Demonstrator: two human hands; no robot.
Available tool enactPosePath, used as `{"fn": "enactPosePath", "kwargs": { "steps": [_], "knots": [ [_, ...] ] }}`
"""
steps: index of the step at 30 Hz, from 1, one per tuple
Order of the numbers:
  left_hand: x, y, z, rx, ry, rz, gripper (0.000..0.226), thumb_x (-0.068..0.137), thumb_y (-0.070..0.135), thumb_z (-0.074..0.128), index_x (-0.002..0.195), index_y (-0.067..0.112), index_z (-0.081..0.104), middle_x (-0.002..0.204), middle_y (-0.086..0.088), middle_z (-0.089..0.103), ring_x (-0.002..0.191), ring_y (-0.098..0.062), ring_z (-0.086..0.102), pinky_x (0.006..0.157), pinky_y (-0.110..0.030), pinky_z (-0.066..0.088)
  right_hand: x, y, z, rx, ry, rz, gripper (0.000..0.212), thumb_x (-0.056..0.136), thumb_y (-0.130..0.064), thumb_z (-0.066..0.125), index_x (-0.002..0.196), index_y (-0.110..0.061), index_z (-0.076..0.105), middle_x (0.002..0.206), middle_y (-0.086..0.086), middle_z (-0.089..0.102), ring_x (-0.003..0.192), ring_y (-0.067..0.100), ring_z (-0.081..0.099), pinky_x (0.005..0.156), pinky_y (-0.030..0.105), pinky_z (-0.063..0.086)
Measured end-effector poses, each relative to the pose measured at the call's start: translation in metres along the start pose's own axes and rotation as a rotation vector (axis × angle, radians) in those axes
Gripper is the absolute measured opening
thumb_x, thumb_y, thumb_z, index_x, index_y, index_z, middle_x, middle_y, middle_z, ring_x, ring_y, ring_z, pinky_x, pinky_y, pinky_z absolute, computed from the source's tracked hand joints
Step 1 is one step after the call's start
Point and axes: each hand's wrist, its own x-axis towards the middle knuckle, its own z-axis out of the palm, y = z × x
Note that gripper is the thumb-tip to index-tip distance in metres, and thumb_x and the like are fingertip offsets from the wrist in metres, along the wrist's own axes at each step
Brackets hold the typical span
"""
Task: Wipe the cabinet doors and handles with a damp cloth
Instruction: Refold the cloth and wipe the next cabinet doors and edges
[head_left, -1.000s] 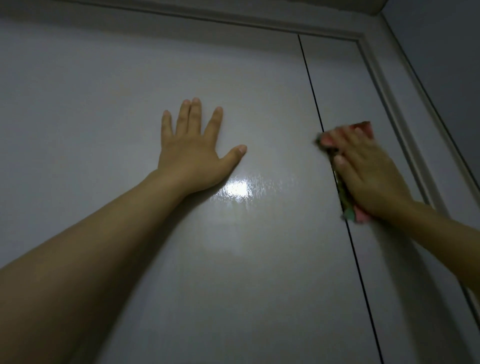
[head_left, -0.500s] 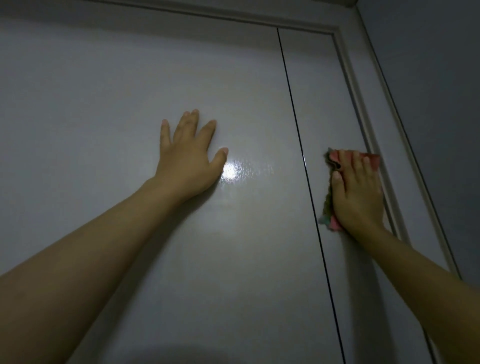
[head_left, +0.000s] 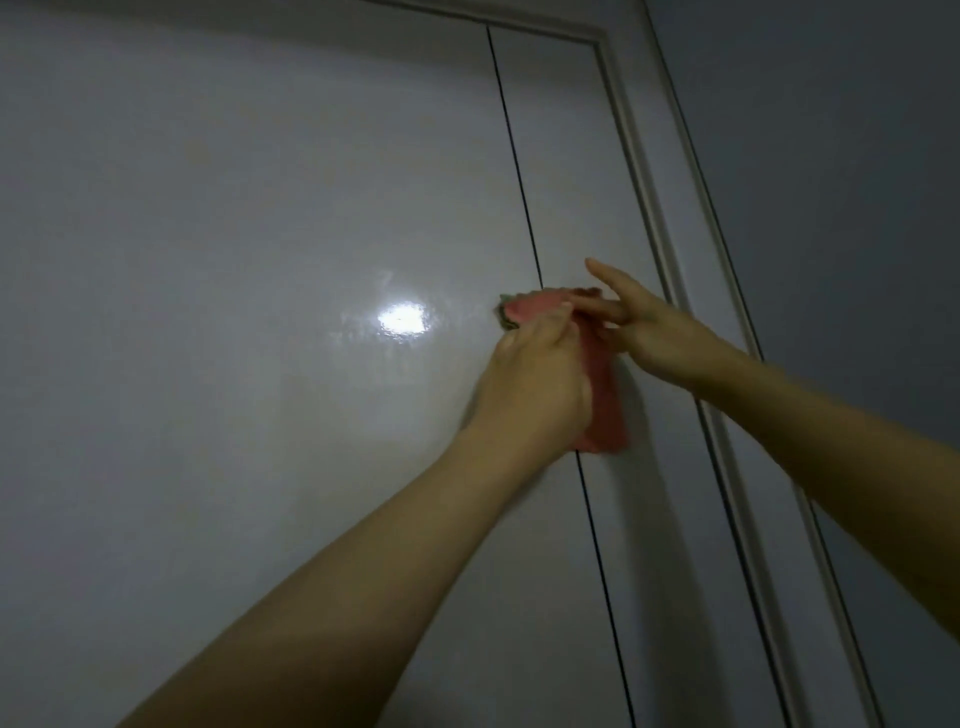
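A pink cloth (head_left: 602, 400) with a green edge lies flat against the glossy grey cabinet, across the dark seam between the wide left door (head_left: 234, 234) and the narrow right door (head_left: 566, 156). My left hand (head_left: 535, 384) covers the cloth's left side, and its fingers curl onto the upper edge. My right hand (head_left: 644, 327) is at the cloth's upper right. Its fingers are straight: some touch the cloth and the index finger is lifted off. No handle is in view.
A raised grey frame moulding (head_left: 654, 208) runs down just right of the narrow door, with a darker wall (head_left: 831, 208) beyond it. A bright light reflection (head_left: 402, 318) shines on the left door beside the cloth.
My left hand left its flat rest on the wide door and moved right onto the cloth. My right hand stopped pressing the cloth flat and shifted to its upper right edge.
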Motion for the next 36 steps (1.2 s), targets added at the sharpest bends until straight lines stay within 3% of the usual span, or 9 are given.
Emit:
{"fn": "enactPosePath", "kwargs": {
  "steps": [4, 7, 9, 13, 16, 23, 29, 33, 36],
  "knots": [
    [0.011, 0.012, 0.036, 0.303, -0.124, -0.184, 0.077, 0.097, 0.035, 0.043, 0.152, 0.002, 0.001, 0.160, -0.016, 0.000, 0.147, -0.029, 0.004, 0.117, -0.034, -0.002, -0.017, 0.019, -0.013, -0.300, 0.287, -0.031, 0.044, 0.092, 0.004, 0.038, 0.129, -0.013, 0.054, 0.105, 0.002, 0.064, 0.096, 0.016, 0.058, 0.075, 0.010, 0.044],
    [0.015, 0.015, 0.057, 0.426, -0.087, -0.237, 0.074, 0.101, 0.039, 0.029, 0.150, 0.006, -0.015, 0.157, -0.016, -0.020, 0.146, -0.028, -0.017, 0.114, -0.038, -0.017, -0.033, 0.057, -0.019, -0.677, 0.438, -0.162, 0.037, 0.087, 0.001, 0.044, 0.117, -0.005, 0.064, 0.105, 0.015, 0.067, 0.096, 0.033, 0.058, 0.081, 0.038, 0.047],
    [0.024, 0.012, 0.066, 0.463, 0.012, -0.262, 0.065, 0.102, 0.038, 0.017, 0.150, 0.010, -0.016, 0.158, -0.014, -0.019, 0.145, -0.025, -0.019, 0.115, -0.039, -0.017, -0.037, 0.088, -0.020, -0.794, 0.475, -0.257, 0.039, 0.081, -0.002, 0.046, 0.115, 0.001, 0.063, 0.109, 0.021, 0.065, 0.098, 0.039, 0.058, 0.084, 0.045, 0.048],
    [0.048, 0.008, 0.085, 0.512, 0.115, -0.164, 0.062, 0.096, 0.043, 0.006, 0.153, 0.018, -0.001, 0.160, -0.011, -0.001, 0.148, -0.025, -0.004, 0.119, -0.043, -0.006, -0.043, 0.127, -0.006, -0.624, 0.438, -0.248, 0.053, 0.085, -0.007, 0.038, 0.137, 0.001, 0.044, 0.139, 0.020, 0.047, 0.131, 0.032, 0.037, 0.114, 0.033, 0.023],
    [0.063, 0.008, 0.094, 0.516, 0.103, -0.086, 0.067, 0.093, 0.049, 0.010, 0.154, 0.022, 0.007, 0.160, -0.013, 0.004, 0.148, -0.027, 0.000, 0.120, -0.044, -0.003, -0.041, 0.137, 0.000, -0.447, 0.493, -0.262, 0.055, 0.089, -0.009, 0.033, 0.144, -0.005, 0.034, 0.147, 0.012, 0.040, 0.139, 0.019, 0.023, 0.115, 0.018, 0.009],
    [0.020, 0.004, 0.091, 0.596, -0.113, 0.172, 0.065, 0.094, 0.053, 0.006, 0.154, 0.027, 0.005, 0.160, -0.011, 0.003, 0.148, -0.026, 0.002, 0.120, -0.044, -0.001, -0.051, 0.141, 0.003, -0.278, 0.574, -0.276, 0.057, 0.089, 0.005, 0.038, 0.145, -0.001, 0.029, 0.148, 0.011, 0.035, 0.135, 0.019, 0.027, 0.115, 0.016, 0.011],
    [0.090, 0.004, 0.091, 0.601, 0.132, -0.124, 0.062, 0.096, 0.045, 0.012, 0.154, 0.021, 0.007, 0.160, -0.013, 0.005, 0.148, -0.027, 0.000, 0.119, -0.042, -0.007, -0.053, 0.145, 0.002, -0.165, 0.648, -0.246, 0.052, 0.088, 0.002, 0.036, 0.140, -0.001, 0.039, 0.141, 0.012, 0.045, 0.129, 0.015, 0.035, 0.112, 0.015, 0.020],
    [0.033, 0.025, 0.112, 0.584, -0.020, 0.079, 0.062, 0.098, 0.048, 0.007, 0.154, 0.021, 0.003, 0.160, -0.010, 0.000, 0.148, -0.025, -0.003, 0.120, -0.045, -0.002, -0.053, 0.147, -0.001, -0.186, 0.623, -0.272, 0.053, 0.087, 0.003, 0.035, 0.139, 0.000, 0.040, 0.141, 0.013, 0.045, 0.130, 0.016, 0.035, 0.112, 0.013, 0.018],
    [-0.010, 0.022, 0.110, 0.560, -0.152, 0.238, 0.062, 0.099, 0.049, 0.013, 0.153, 0.021, 0.012, 0.160, -0.010, 0.008, 0.148, -0.025, 0.005, 0.120, -0.047, 0.006, -0.067, 0.146, 0.006, -0.193, 0.562, -0.205, 0.053, 0.092, -0.006, 0.031, 0.145, -0.008, 0.032, 0.148, 0.002, 0.034, 0.139, 0.014, 0.026, 0.116, 0.022, 0.015]
  ]
}}
